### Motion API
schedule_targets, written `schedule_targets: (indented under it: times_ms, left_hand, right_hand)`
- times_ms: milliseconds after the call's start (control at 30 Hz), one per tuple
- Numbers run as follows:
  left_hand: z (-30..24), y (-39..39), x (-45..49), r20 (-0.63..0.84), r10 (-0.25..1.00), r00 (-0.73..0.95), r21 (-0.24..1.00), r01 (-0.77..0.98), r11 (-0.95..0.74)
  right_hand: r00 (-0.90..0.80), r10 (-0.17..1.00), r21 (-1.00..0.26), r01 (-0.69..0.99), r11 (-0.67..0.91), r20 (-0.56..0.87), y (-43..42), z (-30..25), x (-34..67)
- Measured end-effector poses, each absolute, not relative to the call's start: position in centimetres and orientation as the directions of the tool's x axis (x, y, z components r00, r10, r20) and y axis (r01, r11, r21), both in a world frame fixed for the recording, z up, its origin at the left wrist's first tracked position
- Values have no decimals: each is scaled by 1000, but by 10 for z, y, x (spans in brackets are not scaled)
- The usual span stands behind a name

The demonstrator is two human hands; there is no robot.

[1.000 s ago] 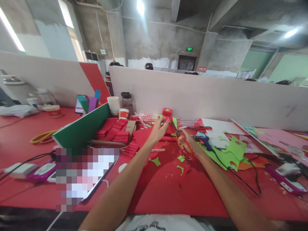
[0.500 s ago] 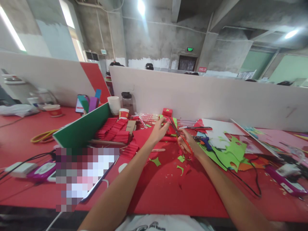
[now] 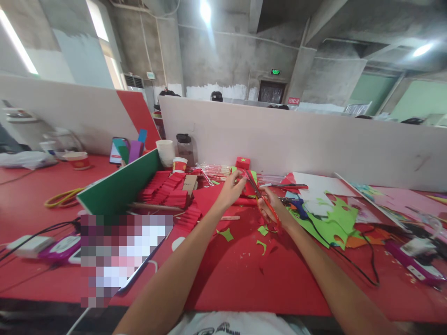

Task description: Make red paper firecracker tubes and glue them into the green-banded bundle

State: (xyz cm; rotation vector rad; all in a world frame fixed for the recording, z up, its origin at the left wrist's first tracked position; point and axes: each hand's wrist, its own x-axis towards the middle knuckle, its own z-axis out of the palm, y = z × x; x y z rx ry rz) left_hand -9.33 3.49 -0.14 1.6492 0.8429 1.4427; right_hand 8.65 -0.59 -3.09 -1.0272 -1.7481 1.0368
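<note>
My right hand (image 3: 268, 208) is closed around the red handles of a pair of scissors (image 3: 272, 211), its blades pointing up and to the left. Close to the blade tips, my left hand (image 3: 233, 187) pinches a small piece of red paper (image 3: 245, 174). Whether the blades touch that paper cannot be made out. Just behind the hands sits a red box with a yellow star (image 3: 243, 163), with bright green paper around it. Green paper scraps (image 3: 226, 233) lie on the red table (image 3: 240, 284) below my hands.
Folded red paper strips (image 3: 167, 186) are stacked left, beside a green board (image 3: 115, 186). A blurred-out tablet (image 3: 146, 246) lies nearer. Cut green sheets (image 3: 335, 218), a blue-handled tool (image 3: 299, 204) and a black cable are at right. A white partition (image 3: 296, 135) stands behind, with a bottle (image 3: 185, 149) before it.
Almost nothing differs. Both hands, the scissors and the red paper stay in about the same place, with only a very slight shift of the right hand.
</note>
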Motion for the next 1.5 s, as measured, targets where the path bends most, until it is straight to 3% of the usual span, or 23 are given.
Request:
schedule_targets:
  times_ms: [733,1500]
  left_hand:
    - [1,33,-93,491,863,121,870,-13,-493]
    - [1,33,-93,475,872,120,880,-39,-474]
  right_hand:
    - [-275,915,-880,293,374,297,-5,-29,85]
    - [-321,909,-923,189,334,264,-8,-33,83]
